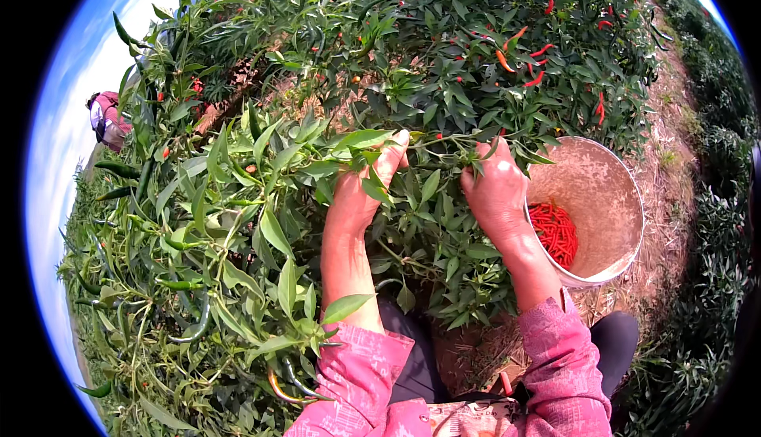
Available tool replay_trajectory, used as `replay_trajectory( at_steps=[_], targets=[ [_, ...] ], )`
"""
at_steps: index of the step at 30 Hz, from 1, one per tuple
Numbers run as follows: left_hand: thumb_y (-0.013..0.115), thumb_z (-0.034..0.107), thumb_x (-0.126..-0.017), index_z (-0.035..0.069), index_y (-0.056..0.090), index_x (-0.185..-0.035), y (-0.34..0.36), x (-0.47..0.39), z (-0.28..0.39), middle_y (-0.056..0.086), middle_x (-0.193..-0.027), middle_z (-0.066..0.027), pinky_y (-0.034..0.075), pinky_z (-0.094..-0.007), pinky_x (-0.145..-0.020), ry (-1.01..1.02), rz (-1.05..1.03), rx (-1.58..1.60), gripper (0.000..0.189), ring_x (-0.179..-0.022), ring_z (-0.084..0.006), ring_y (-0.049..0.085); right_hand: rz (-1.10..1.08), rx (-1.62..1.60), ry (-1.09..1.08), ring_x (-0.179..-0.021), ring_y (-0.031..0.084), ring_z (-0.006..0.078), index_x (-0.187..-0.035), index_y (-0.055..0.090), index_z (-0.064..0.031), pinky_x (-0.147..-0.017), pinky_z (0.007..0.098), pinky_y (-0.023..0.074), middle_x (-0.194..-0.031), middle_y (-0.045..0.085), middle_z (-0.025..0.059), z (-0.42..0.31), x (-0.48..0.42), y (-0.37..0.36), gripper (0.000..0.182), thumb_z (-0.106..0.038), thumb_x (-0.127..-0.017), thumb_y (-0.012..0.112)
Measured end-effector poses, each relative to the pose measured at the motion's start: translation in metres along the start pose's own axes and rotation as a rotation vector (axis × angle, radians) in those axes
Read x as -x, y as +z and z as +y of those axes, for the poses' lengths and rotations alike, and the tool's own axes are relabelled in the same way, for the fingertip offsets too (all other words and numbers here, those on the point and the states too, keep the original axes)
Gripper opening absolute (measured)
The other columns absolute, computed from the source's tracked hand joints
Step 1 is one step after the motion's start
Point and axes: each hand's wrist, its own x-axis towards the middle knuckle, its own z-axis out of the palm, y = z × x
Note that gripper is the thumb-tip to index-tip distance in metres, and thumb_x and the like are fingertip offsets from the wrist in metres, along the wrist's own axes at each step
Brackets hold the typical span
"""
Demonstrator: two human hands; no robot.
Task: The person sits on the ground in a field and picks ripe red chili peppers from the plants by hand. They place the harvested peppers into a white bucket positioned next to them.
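Observation:
My left hand (383,166) grips a leafy branch of a chili pepper plant (362,138), with leaves hanging over the fingers and wrist. To its right, my right hand (496,184) is closed at the same foliage, and thin green stems stretch between the two hands. Leaves poke out around my right fingertips; whether a pepper is inside is hidden. Just right of that hand stands a worn whitish bucket (600,199), tilted in view, with a pile of red chili peppers (554,233) at its bottom.
Red chilies (535,79) hang on the plants ahead, and green ones (178,285) on the left. A straw-strewn dirt path (666,199) runs along the right, beside another plant row (719,246). Far left, a person (110,119) bends among the plants. My knee (615,342) is below the bucket.

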Motion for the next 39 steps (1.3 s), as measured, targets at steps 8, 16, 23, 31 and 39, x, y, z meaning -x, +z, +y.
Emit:
replay_trajectory(
  at_steps=[8,16,23,31,39],
  targets=[
    [0.063,0.024,-0.093,0.002,0.062,-0.094,-0.027,-0.01,-0.003,0.06,-0.09,-0.0014,0.043,-0.0286,-0.084,0.114,0.274,-0.002,0.023,-0.086,-0.0097,0.054,-0.039,-0.217,0.08,-0.08,0.057,0.0357,-0.085,0.053,0.0,-0.07,0.0415,0.0447,-0.085,0.055,0.0158,0.038,0.007,-0.054,0.015,-0.012,-0.085,0.063],
    [0.073,0.018,-0.083,0.002,0.026,-0.141,-0.038,-0.013,0.007,0.034,-0.142,-0.0192,0.031,-0.0393,-0.106,0.376,0.501,-0.082,0.076,-0.126,-0.0284,0.04,0.137,0.004,0.193,-0.077,0.06,0.0309,-0.089,0.062,-0.002,-0.068,0.0379,0.0487,-0.09,0.058,0.0136,0.124,0.023,-0.077,0.017,-0.019,-0.089,0.062],
    [0.062,0.019,-0.093,0.0,0.067,-0.105,0.017,0.009,0.036,0.063,-0.111,-0.007,0.046,-0.0276,-0.087,0.216,-0.007,-0.331,0.023,-0.102,-0.0141,0.058,-0.313,-0.397,-0.063,-0.108,0.056,0.0369,-0.121,0.051,0.0037,-0.093,0.0445,0.0436,-0.108,0.061,0.0223,0.029,0.038,0.018,0.043,-0.006,-0.08,0.057],
    [0.066,0.018,-0.085,0.002,0.064,-0.11,-0.007,-0.01,-0.014,0.062,-0.112,-0.0192,0.048,-0.0374,-0.09,0.441,0.085,-0.902,0.029,-0.106,-0.034,0.059,-0.988,-0.325,-0.106,-0.094,0.06,0.0416,-0.112,0.054,-0.0028,-0.082,0.0464,0.049,-0.098,0.062,0.0237,-0.035,0.05,0.019,0.029,-0.013,-0.085,0.055],
    [0.069,0.011,-0.08,0.003,0.069,-0.097,0.018,-0.01,0.011,0.067,-0.097,-0.0149,0.05,-0.0357,-0.082,0.474,0.065,-0.695,0.019,-0.091,-0.0309,0.063,-0.049,-0.393,0.221,-0.106,0.057,0.0394,-0.12,0.053,0.0021,-0.092,0.0434,0.0453,-0.113,0.06,0.0248,0.022,-0.129,0.014,0.043,-0.025,-0.087,0.06]
  ],
)
